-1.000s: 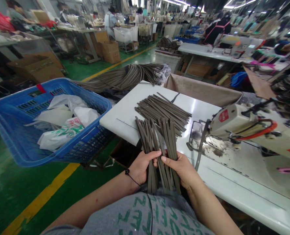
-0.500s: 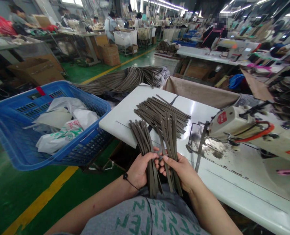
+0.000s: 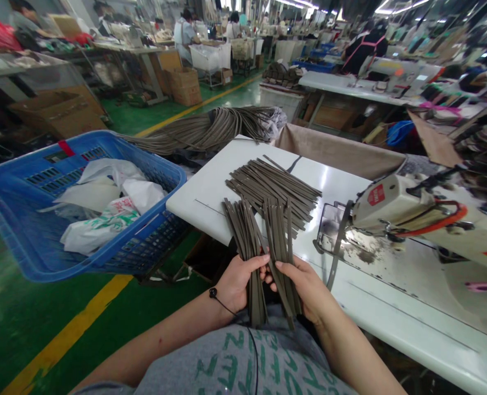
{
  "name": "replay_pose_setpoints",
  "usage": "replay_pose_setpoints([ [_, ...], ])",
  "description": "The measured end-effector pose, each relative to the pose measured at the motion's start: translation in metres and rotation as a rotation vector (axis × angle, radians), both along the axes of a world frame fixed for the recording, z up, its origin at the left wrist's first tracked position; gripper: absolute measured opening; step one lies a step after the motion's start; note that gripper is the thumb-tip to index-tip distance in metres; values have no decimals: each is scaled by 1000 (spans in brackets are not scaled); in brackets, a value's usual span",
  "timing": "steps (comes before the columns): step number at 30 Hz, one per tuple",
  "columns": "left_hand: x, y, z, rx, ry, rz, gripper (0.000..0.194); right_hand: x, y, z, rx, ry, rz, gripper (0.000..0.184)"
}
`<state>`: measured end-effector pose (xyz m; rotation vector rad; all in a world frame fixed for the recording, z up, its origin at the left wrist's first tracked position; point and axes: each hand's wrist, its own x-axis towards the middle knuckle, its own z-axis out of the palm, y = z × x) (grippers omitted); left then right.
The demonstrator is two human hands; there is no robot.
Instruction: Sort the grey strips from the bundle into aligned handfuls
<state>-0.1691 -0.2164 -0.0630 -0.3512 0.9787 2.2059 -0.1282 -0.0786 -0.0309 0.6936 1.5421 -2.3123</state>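
Observation:
My left hand (image 3: 243,280) is closed round a bundle of narrow grey-brown fabric strips (image 3: 242,227). In my right hand (image 3: 298,280) is a second bundle of the same strips (image 3: 279,227), with the thumb pressed on top. The two hands meet in front of my body, fingertips almost touching between the bundles. One strip slants between them, its lower end across the right bundle. Just beyond, a loose pile of matching strips (image 3: 274,184) lies on the white sewing table (image 3: 202,189).
To the right stands a sewing machine (image 3: 395,200), a strip (image 3: 339,247) lying by its needle area. A blue basket (image 3: 144,241) with plastic bags (image 3: 109,211) is at the left. Behind the table lies a large heap of long strips (image 3: 210,129). Other people work farther back.
The strips in my right hand have come together into a tighter bundle, and those in my left hand stand closer too. Both hands stay in nearly the same place.

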Motion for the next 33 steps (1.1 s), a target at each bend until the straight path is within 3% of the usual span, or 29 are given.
replay_pose_setpoints([
  [12,3,4,0,-112,-4,51,36,4,-2,1,93,99,33,40],
  [17,3,1,4,-57,-49,19,37,5,-3,0,97,92,46,44],
  [26,1,-3,12,-63,-105,88,13,4,5,-1,203,113,30,30],
  [33,3,-1,7,-143,17,61,29,6,6,-3,288,164,60,34],
])
